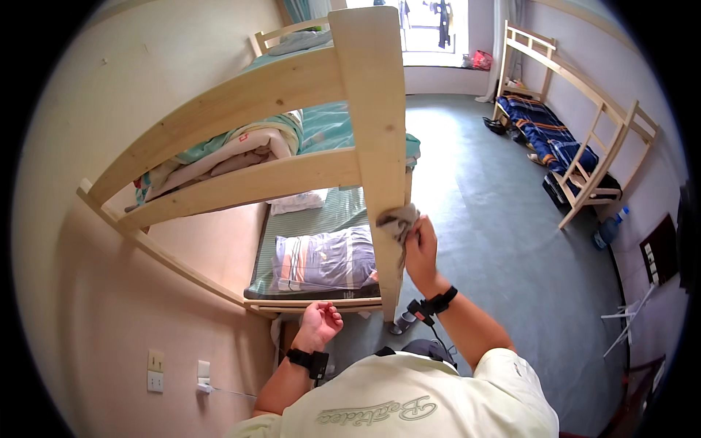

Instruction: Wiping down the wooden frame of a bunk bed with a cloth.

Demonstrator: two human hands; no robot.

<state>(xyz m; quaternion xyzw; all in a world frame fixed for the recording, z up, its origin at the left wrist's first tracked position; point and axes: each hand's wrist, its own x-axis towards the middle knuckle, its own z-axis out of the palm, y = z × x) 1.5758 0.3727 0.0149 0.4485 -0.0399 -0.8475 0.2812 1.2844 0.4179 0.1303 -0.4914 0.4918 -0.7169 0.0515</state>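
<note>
My right hand (423,249) grips a crumpled grey cloth (398,220), which lies against the lower part of a thick pale wooden post (378,120). That post is the near corner of a bunk bed, and two end rails (230,189) run from it to the left wall. My left hand (322,323) holds nothing; its fingers are curled in, close to the lower bed frame (312,302). A checked pillow (326,258) rests on the lower bunk's green striped mat (342,211). On the upper bunk a folded quilt (241,156) lies over a teal sheet (328,126).
Across the grey floor (482,263), another wooden bunk bed (591,98) with dark plaid bedding stands by the right wall. A large water bottle (608,232) and a white folding rack (630,320) stand along that side. A slipper (403,323) lies beside the near post. A charger (204,387) is plugged in at left.
</note>
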